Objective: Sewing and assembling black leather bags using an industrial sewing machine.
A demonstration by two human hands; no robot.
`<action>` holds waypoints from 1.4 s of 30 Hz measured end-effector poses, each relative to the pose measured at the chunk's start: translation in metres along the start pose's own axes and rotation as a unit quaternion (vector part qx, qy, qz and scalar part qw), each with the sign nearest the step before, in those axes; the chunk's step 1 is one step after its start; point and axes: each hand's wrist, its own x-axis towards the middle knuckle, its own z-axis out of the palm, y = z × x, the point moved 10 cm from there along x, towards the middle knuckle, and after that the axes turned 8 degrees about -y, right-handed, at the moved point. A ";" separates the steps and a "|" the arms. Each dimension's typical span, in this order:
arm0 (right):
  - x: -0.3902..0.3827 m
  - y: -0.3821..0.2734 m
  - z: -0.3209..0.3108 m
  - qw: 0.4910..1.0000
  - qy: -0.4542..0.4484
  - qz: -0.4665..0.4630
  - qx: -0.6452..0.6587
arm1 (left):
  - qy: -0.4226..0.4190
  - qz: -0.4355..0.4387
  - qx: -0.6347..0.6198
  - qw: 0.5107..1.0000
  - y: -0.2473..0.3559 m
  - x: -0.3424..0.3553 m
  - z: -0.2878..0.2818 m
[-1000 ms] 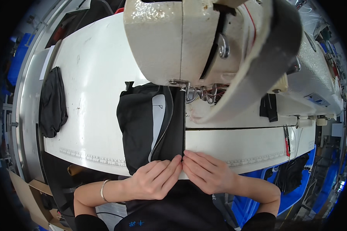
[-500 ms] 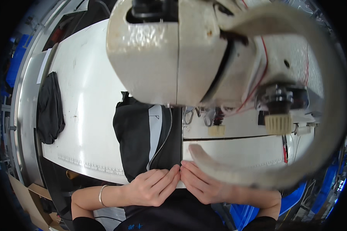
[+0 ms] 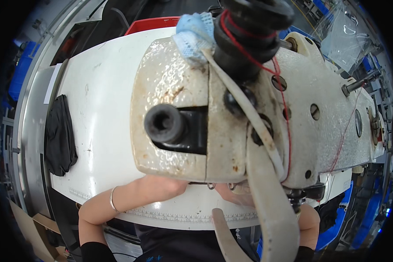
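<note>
Cream, chipped metal of the sewing machine head (image 3: 231, 118) hides both hands. The left hand (image 3: 161, 187) and right hand (image 3: 231, 194) reach beneath it at the near surface (image 3: 96, 109); their grip cannot be told. Whatever they work is hidden. Black cloth (image 3: 59, 135) lies far left, likely soft and limp.

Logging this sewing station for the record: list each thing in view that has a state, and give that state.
sewing machine head: worn, rust-spotted, fills the view and hides the needle area.
left hand: reaches under the machine head, fingers hidden.
right hand: mostly hidden under the machine head.
bracelet: worn on the left wrist.
black cloth: bunched at the table's left edge, apart from the hands.
red thread: run down the machine.
</note>
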 end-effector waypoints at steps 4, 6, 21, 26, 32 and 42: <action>0.001 0.015 0.007 0.996 -0.007 0.020 0.091 | -0.017 -0.149 -0.081 0.985 -0.037 -0.019 0.010; 0.003 0.006 0.003 0.995 0.001 -0.037 0.091 | 0.008 -0.190 -0.162 0.968 -0.061 -0.032 0.013; -0.006 0.017 -0.021 0.982 0.161 0.009 0.101 | 0.032 -0.021 0.101 0.994 0.011 -0.006 -0.012; -0.003 0.009 -0.033 0.977 0.185 -0.045 0.092 | 0.054 -0.047 0.046 0.996 0.002 -0.011 -0.011; 0.003 0.004 -0.023 0.991 0.118 -0.058 0.012 | 0.020 -0.040 -0.001 0.999 -0.005 -0.016 -0.002; -0.007 -0.006 -0.012 0.969 0.149 -0.040 -0.191 | 0.014 -0.039 -0.020 0.999 -0.005 -0.015 -0.004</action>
